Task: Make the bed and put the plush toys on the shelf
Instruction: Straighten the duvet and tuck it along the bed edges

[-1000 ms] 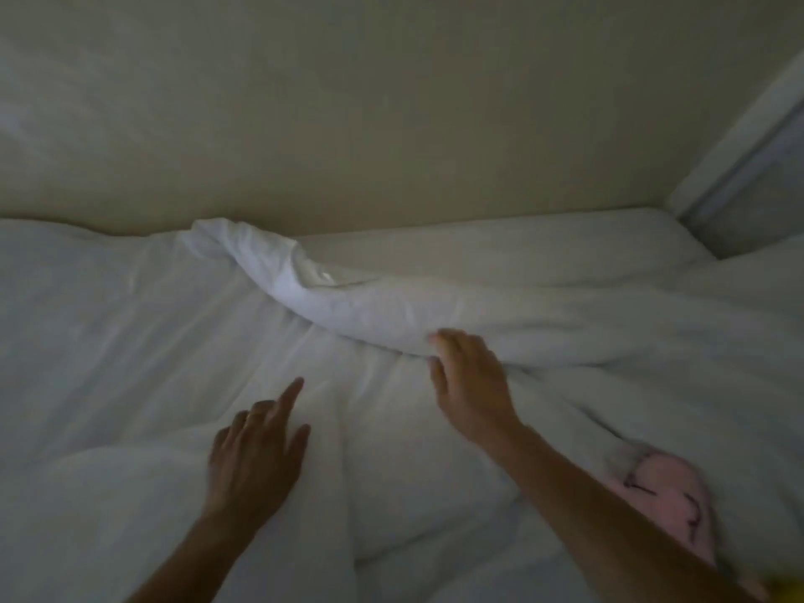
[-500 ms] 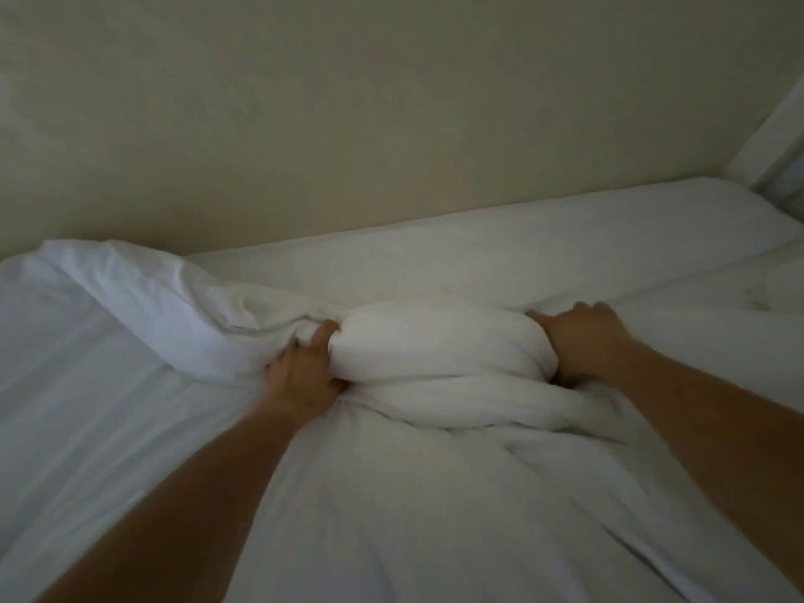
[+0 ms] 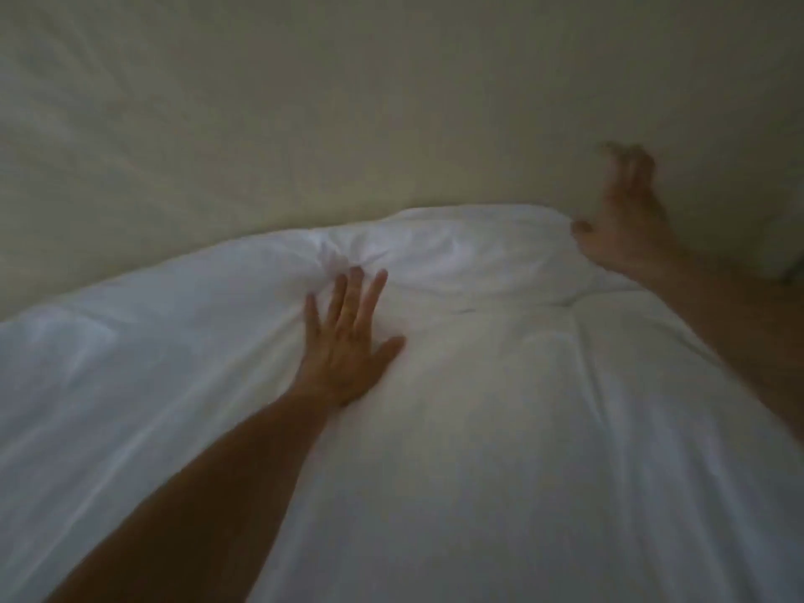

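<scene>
Beige wall (image 3: 304, 102) behind, white duvet (image 3: 478, 428) spread, creased, left hand (image 3: 348, 346) flat on it

A plain cream wall (image 3: 304, 102) fills the upper half of the view.

The wall is a pale, slightly yellowish cream, unmarked and evenly flat, dim in the low light and softened by blur. It runs the full width of the view, and its lower edge curves from low on the left up to a peak right of centre. At the wall's far right end, near its lower edge, a lighter whitish vertical strip (image 3: 783, 237) stands against it; it is too blurred to tell whether this is a door frame, a corner or a piece of trim.
</scene>
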Demonstrator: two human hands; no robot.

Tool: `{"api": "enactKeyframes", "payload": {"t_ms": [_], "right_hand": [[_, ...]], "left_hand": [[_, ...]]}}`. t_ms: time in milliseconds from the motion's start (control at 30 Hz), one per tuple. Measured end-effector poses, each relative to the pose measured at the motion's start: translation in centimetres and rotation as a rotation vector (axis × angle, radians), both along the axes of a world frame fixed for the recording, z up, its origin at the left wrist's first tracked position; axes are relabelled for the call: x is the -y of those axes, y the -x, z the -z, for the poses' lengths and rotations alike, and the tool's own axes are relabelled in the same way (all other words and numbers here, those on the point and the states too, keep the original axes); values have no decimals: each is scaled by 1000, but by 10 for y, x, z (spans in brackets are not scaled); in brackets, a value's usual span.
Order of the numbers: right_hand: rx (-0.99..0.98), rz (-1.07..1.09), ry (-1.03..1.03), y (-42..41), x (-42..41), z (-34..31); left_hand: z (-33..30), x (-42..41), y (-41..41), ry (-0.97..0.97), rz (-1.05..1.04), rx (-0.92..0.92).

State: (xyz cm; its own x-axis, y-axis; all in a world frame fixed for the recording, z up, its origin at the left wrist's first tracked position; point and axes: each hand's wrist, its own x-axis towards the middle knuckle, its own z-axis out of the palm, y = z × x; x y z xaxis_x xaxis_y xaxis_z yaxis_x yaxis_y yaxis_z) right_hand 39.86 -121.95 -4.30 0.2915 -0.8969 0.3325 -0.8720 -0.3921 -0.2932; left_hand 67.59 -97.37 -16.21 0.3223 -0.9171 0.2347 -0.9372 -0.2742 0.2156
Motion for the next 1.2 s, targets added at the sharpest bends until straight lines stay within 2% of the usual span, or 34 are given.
{"api": "enactKeyframes", "payload": {"t_ms": [33,100,133,167,233,333,433,500,567,667,733,800,833,900,933,967,1000,1033,1067,1133,1200], "right_hand": [[-82,-146,-67,-4,-9,34],[-497,-274,-279,-6,-40,115],[-536,-245,-302,-3,-42,158],[-494,-198,-272,1,-35,197],[-372,-186,-148,-5,-11,232],[-360,-158,-17,-21,11,230],[-365,-80,-67,-30,2,205],[-252,-68,-143,-56,-38,172],[-221,-193,-94,-89,-104,164],[-274,-322,-71,-102,-191,201],[-315,-269,-90,-95,-196,230],[-345,-222,-73,-93,-185,237],[-364,-219,-52,-96,-185,236],[-405,-213,-83,-97,-186,235],[-435,-191,-115,-101,-186,229],[-469,-143,-170,-108,-191,215],[-466,-80,-218,-119,-200,198],[-445,-32,-218,-137,-213,180],[-373,-15,-190,-159,-233,167],[-152,-114,-204,-211,-285,151],[-144,-337,-302,-261,-330,152]], "left_hand": [[34,-4,3,-29,30,101],[113,-19,-1,-43,0,93],[134,-12,-10,-46,-19,118],[140,0,-17,-63,-17,117],[135,24,-32,-78,-14,102],[134,38,-41,-81,-49,76],[131,31,-36,-100,-40,98],[126,34,-40,-140,-43,61],[122,30,-39,-182,-50,58],[110,27,-28,-264,-52,102],[103,26,-25,-381,-71,83],[86,18,-17,-468,-42,-47],[70,9,-15,-484,2,-173],[43,-28,-17,-344,74,-460],[29,-60,-25,-186,109,-454],[20,-93,-38,-7,130,-305],[15,-127,-60,145,127,-80],[14,-161,-90,254,86,120],[13,-194,-124,276,1,245],[11,-253,-195,112,-198,300],[19,-294,-256,-313,-405,189]]}}
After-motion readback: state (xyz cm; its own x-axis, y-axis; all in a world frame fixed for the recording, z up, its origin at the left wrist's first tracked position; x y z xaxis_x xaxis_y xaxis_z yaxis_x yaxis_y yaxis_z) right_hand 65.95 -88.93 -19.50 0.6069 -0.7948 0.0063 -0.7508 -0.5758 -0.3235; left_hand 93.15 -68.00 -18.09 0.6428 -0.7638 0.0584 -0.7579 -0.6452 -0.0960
